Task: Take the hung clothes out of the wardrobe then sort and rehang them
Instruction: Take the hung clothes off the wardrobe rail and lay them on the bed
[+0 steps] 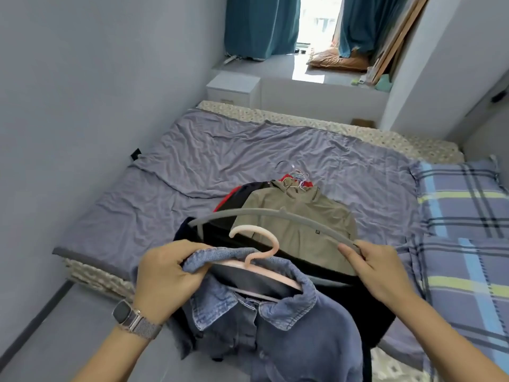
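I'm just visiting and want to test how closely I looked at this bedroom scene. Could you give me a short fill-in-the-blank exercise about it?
1. The left hand grips the collar of a ____ shirt.
2. That shirt hangs on a ____ hanger.
3. The right hand holds a ____ hanger.
4. The khaki jacket lies on the ____.

Missing words: denim; pink; grey; bed
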{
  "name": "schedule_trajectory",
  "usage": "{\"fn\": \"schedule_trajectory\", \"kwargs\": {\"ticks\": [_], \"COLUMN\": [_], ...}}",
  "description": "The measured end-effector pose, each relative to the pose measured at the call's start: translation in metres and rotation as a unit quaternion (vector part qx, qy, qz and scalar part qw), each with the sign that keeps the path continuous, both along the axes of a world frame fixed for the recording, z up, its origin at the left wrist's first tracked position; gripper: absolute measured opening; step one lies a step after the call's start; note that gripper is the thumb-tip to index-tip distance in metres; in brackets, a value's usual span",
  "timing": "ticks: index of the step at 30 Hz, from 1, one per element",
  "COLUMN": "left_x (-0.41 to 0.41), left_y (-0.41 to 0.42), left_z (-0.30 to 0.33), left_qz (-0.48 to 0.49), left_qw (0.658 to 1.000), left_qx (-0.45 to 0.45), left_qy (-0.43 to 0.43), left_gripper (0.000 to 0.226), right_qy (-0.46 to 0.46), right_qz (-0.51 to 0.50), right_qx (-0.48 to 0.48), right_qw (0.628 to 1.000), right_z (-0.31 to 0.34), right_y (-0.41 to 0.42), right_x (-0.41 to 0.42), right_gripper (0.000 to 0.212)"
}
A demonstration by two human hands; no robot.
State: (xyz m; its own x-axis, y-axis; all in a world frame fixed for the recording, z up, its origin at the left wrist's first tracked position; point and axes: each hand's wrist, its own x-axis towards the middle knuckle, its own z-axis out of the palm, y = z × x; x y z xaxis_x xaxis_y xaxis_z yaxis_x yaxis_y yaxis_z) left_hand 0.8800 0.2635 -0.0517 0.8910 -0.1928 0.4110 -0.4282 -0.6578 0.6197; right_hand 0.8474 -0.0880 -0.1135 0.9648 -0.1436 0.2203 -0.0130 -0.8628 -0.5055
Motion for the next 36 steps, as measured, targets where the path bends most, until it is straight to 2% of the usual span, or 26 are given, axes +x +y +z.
{"fn": "schedule_trajectory", "kwargs": {"ticks": [5, 11, 14, 16, 17, 19, 20, 22, 24, 26, 28, 30, 33, 35, 36], "left_x": [0.031, 0.076, 0.086, 0.094, 0.098, 0.105, 0.107, 0.112, 0.117, 0.123, 0.13, 0.138, 0.152, 0.164, 0.17], "left_y": [-0.041, -0.091, -0.113, -0.124, -0.127, -0.132, -0.133, -0.134, -0.136, -0.139, -0.143, -0.151, -0.165, -0.169, -0.169], "left_z": [0.017, 0.028, 0.02, 0.015, 0.013, 0.011, 0.01, 0.008, 0.005, 0.0, -0.005, -0.008, -0.008, -0.002, 0.001], "left_qz": [0.016, 0.048, 0.064, 0.074, 0.08, 0.085, 0.084, 0.085, 0.088, 0.094, 0.102, 0.104, 0.099, 0.086, 0.082], "left_qw": [1.0, 0.998, 0.996, 0.995, 0.994, 0.994, 0.993, 0.993, 0.993, 0.992, 0.99, 0.989, 0.99, 0.994, 0.995], "left_qx": [-0.009, 0.016, 0.037, 0.046, 0.051, 0.055, 0.054, 0.049, 0.04, 0.038, 0.046, 0.06, 0.056, 0.042, 0.052], "left_qy": [0.006, 0.042, 0.049, 0.046, 0.046, 0.05, 0.054, 0.06, 0.064, 0.072, 0.085, 0.088, 0.079, 0.05, 0.028], "left_gripper": [0.027, 0.029, 0.032, 0.033, 0.034, 0.037, 0.037, 0.036, 0.036, 0.035, 0.031, 0.028, 0.024, 0.022, 0.031], "right_qy": [-0.008, -0.042, 0.055, 0.14, 0.146, 0.139, 0.174, 0.282, 0.338, 0.307, 0.236, 0.173, 0.072, 0.028, 0.022], "right_qz": [0.0, -0.008, -0.027, -0.03, -0.006, 0.087, 0.148, 0.242, 0.243, 0.235, 0.271, 0.265, 0.199, 0.163, 0.148], "right_qx": [0.008, -0.043, -0.114, -0.151, -0.139, -0.036, 0.05, 0.207, 0.307, 0.348, 0.343, 0.302, 0.211, 0.214, 0.217], "right_qw": [1.0, 0.998, 0.992, 0.978, 0.979, 0.986, 0.972, 0.905, 0.855, 0.854, 0.868, 0.899, 0.955, 0.963, 0.965], "right_z": [0.021, 0.071, 0.054, 0.033, 0.021, 0.001, -0.004, -0.007, -0.008, -0.003, 0.007, 0.011, 0.007, 0.012, 0.017], "right_y": [-0.056, -0.137, -0.163, -0.159, -0.15, -0.123, -0.108, -0.075, -0.059, -0.057, -0.061, -0.063, -0.057, -0.059, -0.064], "right_x": [0.073, 0.227, 0.291, 0.304, 0.302, 0.281, 0.26, 0.208, 0.163, 0.127, 0.103, 0.095, 0.111, 0.133, 0.148], "right_gripper": [0.063, 0.062, 0.053, 0.068, 0.074, 0.069, 0.063, 0.059, 0.036, 0.032, 0.022, 0.011, 0.018, 0.014, 0.012]}}
